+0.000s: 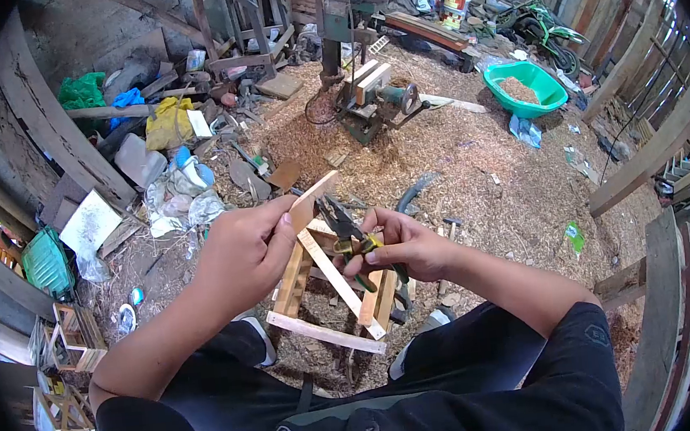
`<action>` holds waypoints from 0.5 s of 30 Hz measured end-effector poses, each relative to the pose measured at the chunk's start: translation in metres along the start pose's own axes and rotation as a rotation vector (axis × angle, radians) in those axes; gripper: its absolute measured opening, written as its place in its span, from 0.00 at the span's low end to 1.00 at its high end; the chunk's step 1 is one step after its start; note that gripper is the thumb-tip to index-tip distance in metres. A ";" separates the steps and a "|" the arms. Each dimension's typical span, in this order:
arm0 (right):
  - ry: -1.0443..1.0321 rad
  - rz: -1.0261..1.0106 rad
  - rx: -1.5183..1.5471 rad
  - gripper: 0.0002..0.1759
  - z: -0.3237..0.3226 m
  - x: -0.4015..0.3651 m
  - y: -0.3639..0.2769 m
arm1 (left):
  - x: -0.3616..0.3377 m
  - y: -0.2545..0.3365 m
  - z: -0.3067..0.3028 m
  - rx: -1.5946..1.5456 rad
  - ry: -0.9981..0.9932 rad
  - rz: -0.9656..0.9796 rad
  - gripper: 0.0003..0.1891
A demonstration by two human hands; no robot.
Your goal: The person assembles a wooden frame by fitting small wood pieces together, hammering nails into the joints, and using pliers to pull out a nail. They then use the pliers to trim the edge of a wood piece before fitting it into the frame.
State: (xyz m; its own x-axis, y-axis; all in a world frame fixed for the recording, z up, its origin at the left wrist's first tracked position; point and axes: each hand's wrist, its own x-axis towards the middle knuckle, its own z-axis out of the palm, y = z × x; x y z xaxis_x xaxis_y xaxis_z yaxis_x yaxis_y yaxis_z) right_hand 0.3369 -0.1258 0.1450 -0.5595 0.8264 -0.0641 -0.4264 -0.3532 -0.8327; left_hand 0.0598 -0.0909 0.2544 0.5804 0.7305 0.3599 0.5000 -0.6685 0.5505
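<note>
Slat frame (323,332) is up over the knees, above the sawdust floor. Left hand (241,255) clamps its top strip; right hand (404,247) is wrapped round pliers (344,228) at a joint. It looks light, stiff and thinly nailed, so hold near corners, not mid-slat.

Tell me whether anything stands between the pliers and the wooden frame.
Nothing visible does. The pliers in the right hand meet the wooden frame, which the left hand grips at its top slat.
</note>
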 end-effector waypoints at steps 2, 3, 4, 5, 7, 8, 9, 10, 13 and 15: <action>0.027 -0.016 -0.048 0.19 0.002 -0.001 -0.003 | 0.000 0.004 -0.004 0.050 -0.026 -0.006 0.15; 0.056 -0.032 -0.096 0.19 0.003 -0.001 -0.003 | -0.001 0.005 -0.004 0.052 -0.026 -0.006 0.15; 0.055 -0.034 -0.095 0.19 0.003 -0.001 -0.004 | -0.001 0.006 -0.003 0.077 -0.019 0.013 0.16; 0.062 -0.059 -0.124 0.19 0.002 -0.001 -0.004 | -0.002 0.008 -0.003 0.101 -0.013 0.032 0.16; 0.069 -0.085 -0.154 0.18 0.002 -0.002 -0.006 | -0.002 0.010 -0.003 0.114 -0.019 0.048 0.16; 0.061 -0.091 -0.142 0.19 0.003 -0.003 -0.007 | -0.002 0.011 -0.004 0.126 -0.025 0.061 0.17; 0.053 -0.096 -0.130 0.19 0.003 -0.005 -0.008 | -0.003 0.009 -0.002 0.127 -0.024 0.060 0.17; 0.051 -0.095 -0.131 0.19 0.001 -0.005 -0.008 | -0.003 0.006 0.001 0.138 -0.003 0.093 0.16; 0.037 -0.052 -0.184 0.19 -0.003 -0.008 -0.006 | -0.005 0.006 0.004 0.158 0.028 0.148 0.16; 0.024 -0.040 -0.131 0.20 -0.002 -0.010 -0.004 | -0.005 0.009 0.003 0.163 0.035 0.169 0.16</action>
State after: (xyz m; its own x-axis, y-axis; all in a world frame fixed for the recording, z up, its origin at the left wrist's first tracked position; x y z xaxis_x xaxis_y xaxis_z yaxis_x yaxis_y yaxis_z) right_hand 0.3461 -0.1317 0.1480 -0.5265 0.8492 -0.0413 -0.3502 -0.2608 -0.8997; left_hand 0.0633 -0.1008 0.2551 0.6434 0.6088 0.4642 0.4964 -0.7933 0.3525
